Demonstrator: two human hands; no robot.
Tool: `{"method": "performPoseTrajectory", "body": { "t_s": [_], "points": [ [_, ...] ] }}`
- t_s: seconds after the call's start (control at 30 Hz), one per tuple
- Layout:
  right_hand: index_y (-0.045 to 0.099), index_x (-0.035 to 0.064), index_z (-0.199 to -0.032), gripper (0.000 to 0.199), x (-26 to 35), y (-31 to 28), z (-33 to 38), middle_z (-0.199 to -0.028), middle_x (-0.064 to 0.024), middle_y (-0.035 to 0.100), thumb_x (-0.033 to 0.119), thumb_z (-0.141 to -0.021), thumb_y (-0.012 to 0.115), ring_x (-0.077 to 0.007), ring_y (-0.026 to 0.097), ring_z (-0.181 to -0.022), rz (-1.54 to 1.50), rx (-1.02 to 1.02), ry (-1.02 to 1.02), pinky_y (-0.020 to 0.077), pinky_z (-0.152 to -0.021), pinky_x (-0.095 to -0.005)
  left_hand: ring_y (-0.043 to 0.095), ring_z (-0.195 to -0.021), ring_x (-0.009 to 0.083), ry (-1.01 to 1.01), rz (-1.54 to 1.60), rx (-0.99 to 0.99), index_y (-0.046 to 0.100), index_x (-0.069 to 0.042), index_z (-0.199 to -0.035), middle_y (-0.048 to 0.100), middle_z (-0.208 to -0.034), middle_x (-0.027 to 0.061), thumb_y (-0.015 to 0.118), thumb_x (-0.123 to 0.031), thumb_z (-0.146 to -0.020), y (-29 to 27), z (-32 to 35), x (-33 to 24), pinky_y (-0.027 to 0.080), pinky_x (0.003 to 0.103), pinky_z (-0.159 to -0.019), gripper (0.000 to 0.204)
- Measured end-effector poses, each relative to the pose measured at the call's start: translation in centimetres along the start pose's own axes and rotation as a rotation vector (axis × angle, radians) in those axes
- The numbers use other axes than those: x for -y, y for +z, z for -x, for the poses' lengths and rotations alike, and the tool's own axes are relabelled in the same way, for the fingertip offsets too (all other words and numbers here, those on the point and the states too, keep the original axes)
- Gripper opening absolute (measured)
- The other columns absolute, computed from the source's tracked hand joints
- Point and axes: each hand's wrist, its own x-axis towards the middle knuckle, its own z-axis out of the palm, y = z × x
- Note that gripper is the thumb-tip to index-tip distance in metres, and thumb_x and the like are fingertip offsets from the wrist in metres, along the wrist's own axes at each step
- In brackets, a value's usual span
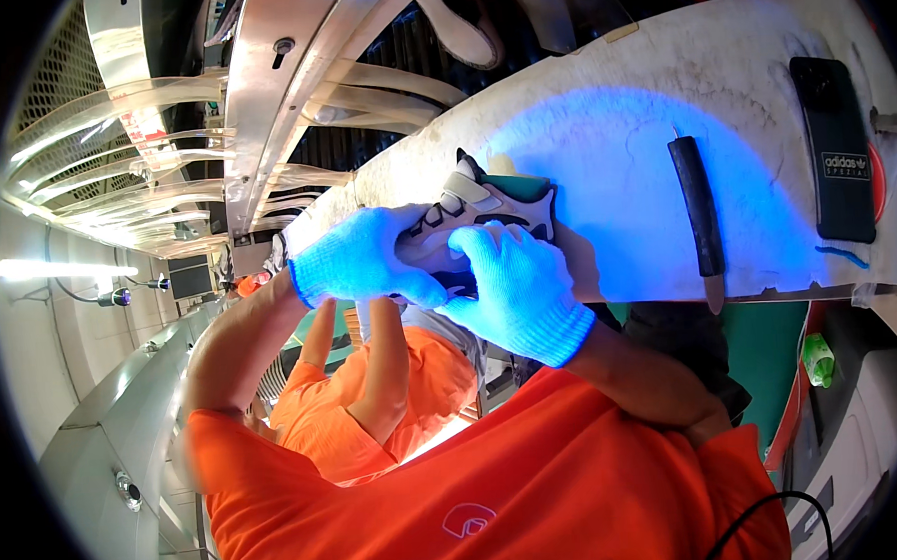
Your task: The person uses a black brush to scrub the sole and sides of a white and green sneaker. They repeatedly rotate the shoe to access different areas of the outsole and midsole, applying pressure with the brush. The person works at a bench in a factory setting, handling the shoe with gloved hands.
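Note:
A sneaker (505,202) in pale grey, white and black, with a dark green patch at its right end, lies at the edge of the worktable in front of me. Around its left end wraps my left hand (368,258), in a knitted glove that glows blue under the light. My right hand (519,287), gloved the same way, has its fingers bent over the near side of the sneaker, the thumb close to the left hand's fingertips. Both hands are closed on it and cover much of its near side.
On the pale, stained table (612,123) lie a black-handled pointed tool (699,209), a phone in a dark case (831,153) and a short blue cord (843,256). A metal conveyor frame (280,87) with clear plastic strips runs along the far left. An orange-shirted co-worker (374,403) is close at left.

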Motion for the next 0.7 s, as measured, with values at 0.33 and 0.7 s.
{"method": "performPoseTrajectory", "body": {
  "t_s": [0.33, 0.7],
  "points": [
    [0.064, 0.0096, -0.131, 0.077, 1.0, 0.2, -0.1, -0.104, -0.0119, 0.072, 0.042, -0.074, 0.103, -0.0329, 0.076, -0.09, 0.024, 0.034, 0.052, 0.0624, -0.077, -0.0483, 0.08, -0.099, 0.0306, -0.161, -0.076, -0.202, 0.08, -0.002, -0.119, 0.081, -0.11, 0.0203, 0.09, -0.063, -0.08, 1.9, -0.8, -1.0, 0.062, 0.042, -0.089, 0.073],
    [0.062, 0.0071, -0.135, 0.079, 2.2, -3.2, 6.0, -0.116, -0.0132, 0.072, 0.025, -0.072, 0.107, -0.029, 0.078, -0.097, -0.342, -0.083, 0.091, 0.0655, -0.081, -0.0413, 0.08, -0.112, 0.0284, 0.472, 0.054, -0.584, 0.078, -0.001, -0.131, 0.081, -0.123, 0.0164, 0.108, -0.027, -0.062, 6.3, 8.1, 0.2, 0.06, 0.039, -0.103, 0.08]
  ]
}}
